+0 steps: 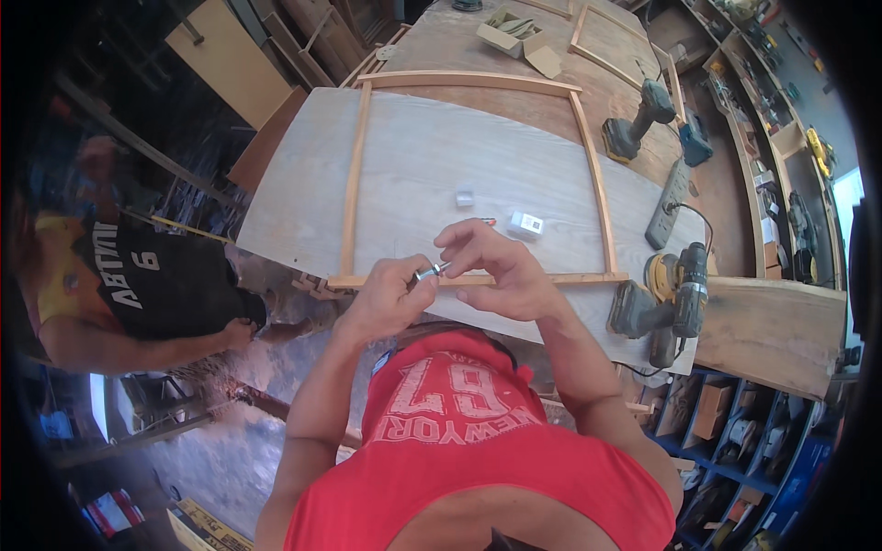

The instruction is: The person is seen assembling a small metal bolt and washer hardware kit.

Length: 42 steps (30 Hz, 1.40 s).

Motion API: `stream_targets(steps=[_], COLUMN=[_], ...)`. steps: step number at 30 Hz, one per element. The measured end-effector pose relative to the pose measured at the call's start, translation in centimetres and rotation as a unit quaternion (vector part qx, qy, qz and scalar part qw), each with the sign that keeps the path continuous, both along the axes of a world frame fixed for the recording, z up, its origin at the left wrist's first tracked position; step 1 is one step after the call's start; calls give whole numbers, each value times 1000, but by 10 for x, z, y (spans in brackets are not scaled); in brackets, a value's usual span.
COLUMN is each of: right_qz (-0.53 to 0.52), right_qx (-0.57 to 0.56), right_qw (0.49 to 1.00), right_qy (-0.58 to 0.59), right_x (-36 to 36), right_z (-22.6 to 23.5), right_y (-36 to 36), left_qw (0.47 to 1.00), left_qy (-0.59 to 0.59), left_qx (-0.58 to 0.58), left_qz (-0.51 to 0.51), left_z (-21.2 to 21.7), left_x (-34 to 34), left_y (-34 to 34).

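Observation:
My left hand [395, 292] pinches a small silver metal bit [426, 274] between thumb and fingers, above the near rail of a wooden frame [480, 80]. From the right, my right hand [503, 272] reaches in with its thumb apart from curved fingers. One of its fingertips is at the bit's inner end, where a reddish spot shows. Just beyond those fingers lie a small clear plastic box [526, 226] and a smaller clear piece [465, 198] on the pale board [441, 138]. A small red-orange tip [490, 221] peeks out behind my right hand.
At the right are a cordless drill [684, 292], another power tool [640, 119] and a power strip [668, 204] with its cable. An open cardboard box [520, 42] stands at the far side. Another person [147, 285] is at the left. Shelves [744, 138] line the right side.

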State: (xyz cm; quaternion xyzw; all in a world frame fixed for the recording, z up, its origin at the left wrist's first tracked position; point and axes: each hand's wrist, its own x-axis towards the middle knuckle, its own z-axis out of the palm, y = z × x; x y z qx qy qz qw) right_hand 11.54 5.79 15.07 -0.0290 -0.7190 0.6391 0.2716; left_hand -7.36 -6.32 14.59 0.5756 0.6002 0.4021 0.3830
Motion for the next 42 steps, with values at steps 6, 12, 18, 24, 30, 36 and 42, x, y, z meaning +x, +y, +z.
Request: stream_targets(steps=[6, 12, 18, 24, 30, 36, 42], right_qz=[3, -4, -15, -13, -7, -23, -87], right_qx=[-106, -93, -89, -181, -238, -286, -381], right_qw=[992, 994, 992, 979, 969, 957, 918], right_qy=[-66, -48, -84, -97, -73, -35, -60], right_x=[0, 5, 7, 6, 6, 7, 4], right_z=[-8, -16, -23, -32, -36, -38, -45], right_y=[4, 7, 6, 3, 0, -2, -9], left_qw=[1000, 999, 999, 998, 998, 997, 997], left_qy=[14, 6, 6, -11, -11, -43, 13], left_qx=[-8, -9, 9, 10, 30, -7, -43], left_qz=[-4, -30, -41, -59, -58, -56, -62], left_z=[-2, -4, -11, -15, -17, -21, -19], left_x=[-6, -5, -5, -7, -4, -3, -6], left_y=[13, 24, 31, 35, 35, 40, 42])
